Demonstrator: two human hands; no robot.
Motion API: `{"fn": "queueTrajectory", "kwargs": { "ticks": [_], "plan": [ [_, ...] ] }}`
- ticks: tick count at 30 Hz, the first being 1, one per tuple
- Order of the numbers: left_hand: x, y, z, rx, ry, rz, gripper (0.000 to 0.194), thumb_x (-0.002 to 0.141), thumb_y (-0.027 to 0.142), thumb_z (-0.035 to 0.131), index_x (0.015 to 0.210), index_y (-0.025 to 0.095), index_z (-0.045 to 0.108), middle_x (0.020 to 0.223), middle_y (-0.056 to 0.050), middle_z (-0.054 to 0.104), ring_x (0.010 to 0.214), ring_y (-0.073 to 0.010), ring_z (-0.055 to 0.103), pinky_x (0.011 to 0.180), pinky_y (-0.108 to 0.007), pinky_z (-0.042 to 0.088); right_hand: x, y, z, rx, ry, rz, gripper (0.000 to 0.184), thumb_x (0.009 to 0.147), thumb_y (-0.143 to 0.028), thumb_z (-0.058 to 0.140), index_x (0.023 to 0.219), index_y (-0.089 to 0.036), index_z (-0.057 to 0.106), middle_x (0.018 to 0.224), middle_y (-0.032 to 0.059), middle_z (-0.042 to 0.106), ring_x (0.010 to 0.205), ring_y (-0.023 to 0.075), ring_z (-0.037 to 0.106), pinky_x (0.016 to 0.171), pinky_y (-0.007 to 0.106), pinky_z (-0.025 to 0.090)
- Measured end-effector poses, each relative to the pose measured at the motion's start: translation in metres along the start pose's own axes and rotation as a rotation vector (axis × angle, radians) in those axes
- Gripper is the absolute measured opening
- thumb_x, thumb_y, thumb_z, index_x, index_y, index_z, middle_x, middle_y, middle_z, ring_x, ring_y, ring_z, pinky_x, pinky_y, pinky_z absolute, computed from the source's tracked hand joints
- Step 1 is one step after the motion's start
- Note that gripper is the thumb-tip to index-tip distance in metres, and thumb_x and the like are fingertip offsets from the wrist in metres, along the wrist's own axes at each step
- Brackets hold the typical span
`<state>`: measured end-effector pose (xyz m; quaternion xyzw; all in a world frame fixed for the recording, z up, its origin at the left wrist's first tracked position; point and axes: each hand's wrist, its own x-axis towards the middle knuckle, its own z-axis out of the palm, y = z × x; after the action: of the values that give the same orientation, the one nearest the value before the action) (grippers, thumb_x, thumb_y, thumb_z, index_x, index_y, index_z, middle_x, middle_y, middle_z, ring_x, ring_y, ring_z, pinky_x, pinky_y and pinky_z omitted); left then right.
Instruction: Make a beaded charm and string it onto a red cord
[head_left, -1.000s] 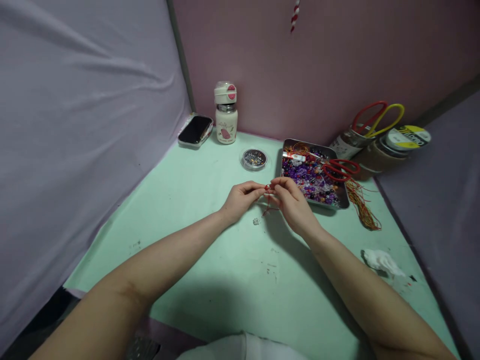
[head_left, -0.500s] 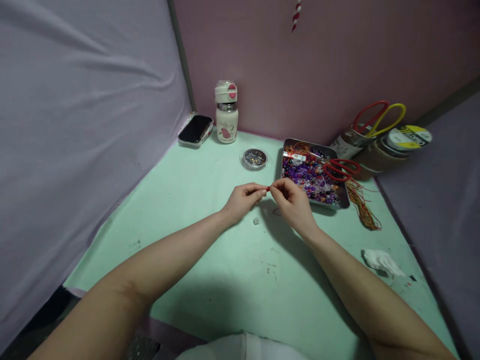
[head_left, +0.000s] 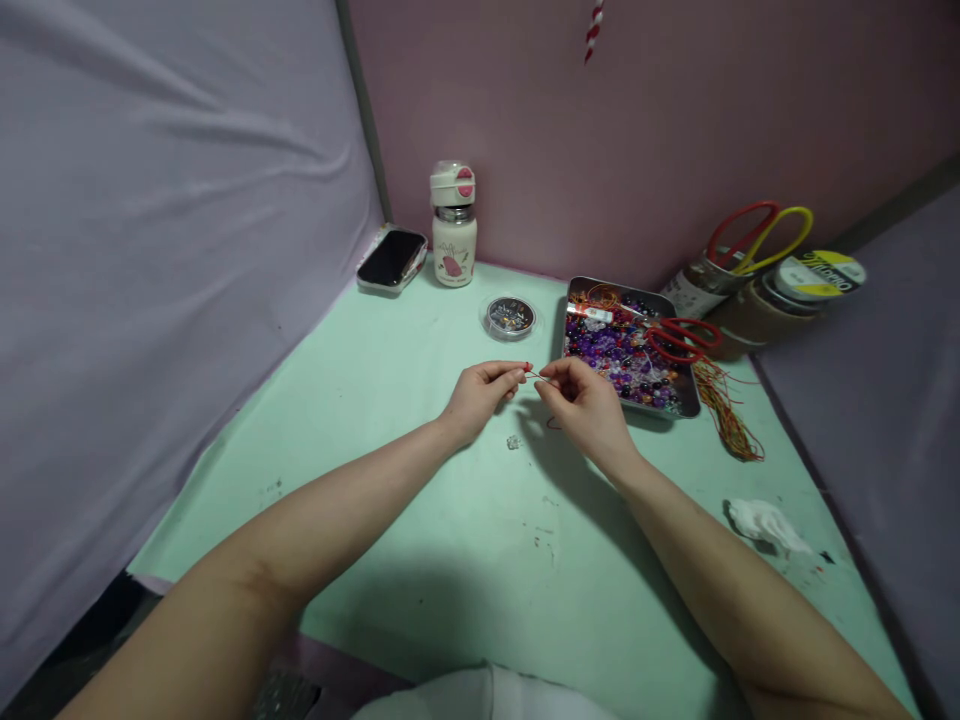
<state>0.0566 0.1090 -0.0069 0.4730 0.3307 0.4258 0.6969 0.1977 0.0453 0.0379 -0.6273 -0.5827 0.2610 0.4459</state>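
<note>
Above the middle of the table, my left hand (head_left: 480, 398) pinches a thin red cord (head_left: 533, 375), with a small red knot or bead at its fingertips, too small to tell which. My right hand (head_left: 591, 408) is closed in a pinch on the same cord, a short way to the right, and a short stretch of it runs between the hands. Below them on the table lies a small clear, glittery piece (head_left: 513, 442). Just behind my right hand stands a metal tray (head_left: 694, 412) filled with purple, black, red and clear beads.
Red-handled scissors (head_left: 682, 340) rest on the tray's right side. Behind are a round dish (head_left: 511, 317), a bottle (head_left: 454, 240) and a phone (head_left: 391, 260). To the right are jars (head_left: 780, 300), a bundle of cords (head_left: 727, 415) and a crumpled white tissue (head_left: 765, 525).
My hands have drawn slightly apart, the left shifting a little leftward, so a stretch of cord now shows between the fingertips. The objects on the table have stayed put.
</note>
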Motion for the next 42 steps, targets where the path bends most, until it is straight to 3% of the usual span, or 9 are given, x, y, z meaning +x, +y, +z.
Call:
{"fn": "queueTrajectory", "kwargs": {
  "ticks": [8, 13, 22, 27, 35, 42],
  "plan": [
    [0.002, -0.001, -0.002, -0.039, 0.017, 0.0, 0.03, 0.07, 0.036, 0.073, 0.09, 0.014, 0.073, 0.071, -0.001, 0.061, 0.059, -0.0059, 0.046, 0.055, -0.022, 0.034, 0.0, 0.001, -0.002, -0.058, 0.008, -0.008, 0.013, 0.081, -0.031, 0.057, 0.076, -0.019, 0.059, 0.062, -0.0011, 0.053, 0.056, 0.0127, 0.046, 0.054, 0.027, 0.039],
    [0.002, 0.002, 0.001, -0.114, 0.057, -0.045, 0.026, 0.068, 0.033, 0.074, 0.085, 0.013, 0.072, 0.068, -0.001, 0.06, 0.057, -0.0057, 0.045, 0.053, -0.021, 0.032, -0.001, -0.002, -0.002, -0.008, -0.084, -0.003, 0.015, 0.083, -0.031, 0.055, 0.076, -0.018, 0.058, 0.064, -0.0012, 0.054, 0.055, 0.0107, 0.045, 0.053, 0.025, 0.037],
    [0.002, 0.011, 0.002, -0.226, -0.008, -0.145, 0.023, 0.071, 0.03, 0.071, 0.082, 0.01, 0.07, 0.071, -0.002, 0.059, 0.06, -0.0046, 0.047, 0.054, -0.019, 0.034, 0.002, 0.002, -0.003, 0.057, 0.007, 0.067, 0.015, 0.08, -0.033, 0.058, 0.076, -0.018, 0.059, 0.061, -0.0027, 0.049, 0.051, 0.0098, 0.04, 0.046, 0.023, 0.036],
    [0.001, 0.008, 0.002, -0.207, -0.017, -0.137, 0.024, 0.068, 0.03, 0.075, 0.081, 0.011, 0.069, 0.069, 0.0, 0.057, 0.058, -0.0041, 0.046, 0.053, -0.019, 0.033, 0.003, 0.002, -0.003, 0.056, 0.006, 0.049, 0.013, 0.079, -0.03, 0.058, 0.076, -0.018, 0.059, 0.06, -0.0033, 0.048, 0.053, 0.0102, 0.041, 0.05, 0.025, 0.039],
    [-0.003, 0.01, 0.005, -0.104, -0.1, -0.119, 0.022, 0.068, 0.032, 0.075, 0.078, 0.015, 0.066, 0.066, 0.001, 0.055, 0.058, -0.0059, 0.046, 0.051, -0.02, 0.03, 0.004, 0.004, -0.002, -0.056, 0.0, -0.092, 0.022, 0.079, -0.029, 0.06, 0.098, -0.019, 0.063, 0.079, 0.0015, 0.054, 0.059, 0.0118, 0.047, 0.055, 0.028, 0.043],
    [-0.004, 0.006, 0.002, -0.043, -0.14, -0.03, 0.017, 0.071, 0.033, 0.071, 0.077, 0.017, 0.066, 0.098, -0.001, 0.056, 0.066, -0.0049, 0.046, 0.057, -0.02, 0.036, 0.002, 0.004, -0.001, -0.102, -0.001, -0.2, 0.01, 0.084, -0.025, 0.057, 0.089, -0.02, 0.063, 0.084, 0.0026, 0.054, 0.058, 0.0106, 0.047, 0.055, 0.027, 0.039]
  ]
}}
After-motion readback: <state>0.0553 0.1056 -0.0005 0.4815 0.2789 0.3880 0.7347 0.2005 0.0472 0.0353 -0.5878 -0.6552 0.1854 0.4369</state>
